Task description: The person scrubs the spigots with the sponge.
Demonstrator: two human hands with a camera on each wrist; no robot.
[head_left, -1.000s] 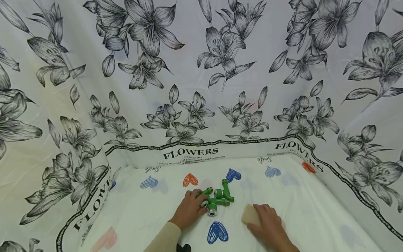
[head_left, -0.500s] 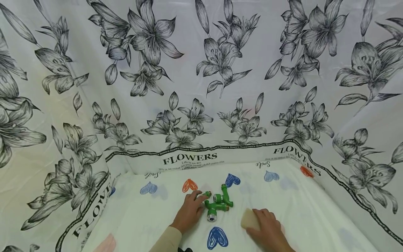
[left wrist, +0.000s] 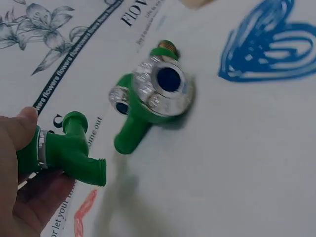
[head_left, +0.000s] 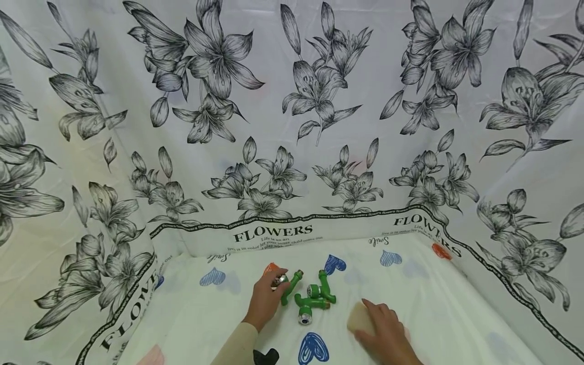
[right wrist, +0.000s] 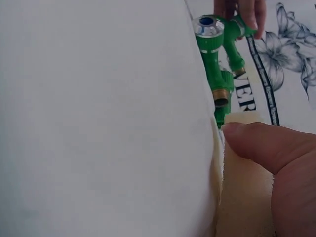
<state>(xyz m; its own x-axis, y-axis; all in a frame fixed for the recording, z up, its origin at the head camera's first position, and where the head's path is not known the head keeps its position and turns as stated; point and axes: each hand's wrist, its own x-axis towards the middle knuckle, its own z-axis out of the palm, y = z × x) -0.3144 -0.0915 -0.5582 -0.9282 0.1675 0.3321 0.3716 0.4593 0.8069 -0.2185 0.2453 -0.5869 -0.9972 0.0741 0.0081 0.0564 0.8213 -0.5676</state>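
The whole setup was a white sheet (head_left: pixel 456 324) with scribbled hearts in blue and orange, boxed in on three sides by a flower-print backdrop (head_left: pixel 292 126) that had "FLOWERS" lettered along the bottom edge. The left hand (head_left: pixel 266 299) had its fingers and thumb curled round a small green Y-shaped fitting (head_left: pixel 288 287), lifted a bit off the sheet. The bigger green sprinkler piece (head_left: pixel 314 300) with the chrome nozzle lay just beside it, not touching it. The right hand (head_left: pixel 385 329) was gripping a beige sponge (head_left: pixel 359 318) near the sprinkler, thumb pressed on top. A second earlier the two green parts were still bunched together under the left fingers; now the small one had come away.
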